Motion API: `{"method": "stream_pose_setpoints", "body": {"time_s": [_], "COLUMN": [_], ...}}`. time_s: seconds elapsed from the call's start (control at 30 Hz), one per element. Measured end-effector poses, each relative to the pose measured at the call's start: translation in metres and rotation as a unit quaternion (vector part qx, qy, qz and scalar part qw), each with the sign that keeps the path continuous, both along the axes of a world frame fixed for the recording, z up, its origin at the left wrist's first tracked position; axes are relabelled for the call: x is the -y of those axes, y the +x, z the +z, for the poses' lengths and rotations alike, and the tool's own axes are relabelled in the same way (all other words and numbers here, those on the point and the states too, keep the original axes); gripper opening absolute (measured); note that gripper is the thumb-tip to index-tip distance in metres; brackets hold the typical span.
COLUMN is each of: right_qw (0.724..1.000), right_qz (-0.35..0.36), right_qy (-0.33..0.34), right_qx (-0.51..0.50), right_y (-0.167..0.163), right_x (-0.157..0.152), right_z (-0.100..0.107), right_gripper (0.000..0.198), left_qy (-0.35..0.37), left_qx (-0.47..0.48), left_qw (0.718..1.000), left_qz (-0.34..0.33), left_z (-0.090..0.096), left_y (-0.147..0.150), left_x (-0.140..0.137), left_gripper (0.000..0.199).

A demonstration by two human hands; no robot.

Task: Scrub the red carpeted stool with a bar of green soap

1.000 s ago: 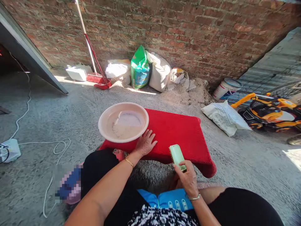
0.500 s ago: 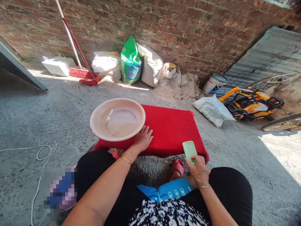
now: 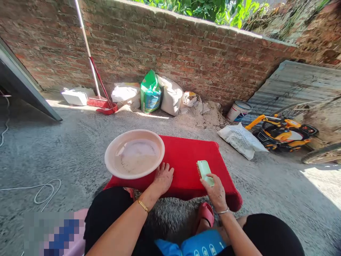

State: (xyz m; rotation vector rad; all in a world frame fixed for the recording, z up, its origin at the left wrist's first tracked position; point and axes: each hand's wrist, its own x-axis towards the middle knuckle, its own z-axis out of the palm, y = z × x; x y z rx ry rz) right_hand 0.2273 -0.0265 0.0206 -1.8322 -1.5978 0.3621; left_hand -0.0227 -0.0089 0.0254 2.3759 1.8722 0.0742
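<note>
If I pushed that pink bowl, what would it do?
The bowl would probably feel heavy, because there's water inside. That water might slosh, since its surface lies open. The fuzzy-looking red cloth underneath may drag, so sliding could be slow.

Brush (image 3: 204, 168) partly behind right fingers (image 3: 214, 177)

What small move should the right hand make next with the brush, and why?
Probably turn the brush bristles-down onto the red cloth: the right hand grips it with the bristles showing on the side toward the basin, and the left hand lies on the cloth, seemingly steadying it.
</note>
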Motion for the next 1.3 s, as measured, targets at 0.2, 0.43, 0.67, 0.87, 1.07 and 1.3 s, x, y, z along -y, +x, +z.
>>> {"method": "stream_pose_setpoints", "body": {"time_s": [0.2,0.43,0.67,0.87,1.07,1.3], "right_qw": [0.973,0.965,0.986,0.973,0.969,0.972], "right_qz": [0.121,-0.071,-0.045,0.081,-0.077,-0.165], "right_qy": [-0.092,-0.177,-0.069,-0.104,-0.162,-0.086], "right_qx": [0.173,0.181,0.147,0.188,0.17,0.145], "right_y": [-0.079,0.013,0.002,-0.078,0.01,0.065], "right_x": [-0.042,-0.057,-0.052,-0.066,-0.075,-0.049], "right_z": [0.009,0.015,0.003,0.006,0.004,-0.001], "right_gripper": [0.036,0.046,0.048,0.042,0.051,0.055], "left_qy": [-0.03,-0.025,-0.006,-0.006,-0.001,0.01], "left_qx": [0.01,0.014,0.026,0.024,0.026,0.018], "left_qw": [0.999,0.999,0.999,0.999,0.998,0.998], "left_qz": [-0.008,-0.021,-0.035,-0.046,-0.058,-0.057], "left_z": [0.016,0.018,0.009,0.007,0.002,0.002], "left_y": [-0.002,0.0,0.002,-0.006,-0.01,-0.009], "left_x": [0.008,0.007,0.004,0.004,0.006,0.006], "left_gripper": [0.03,0.023,0.023,0.023,0.025,0.023]}}
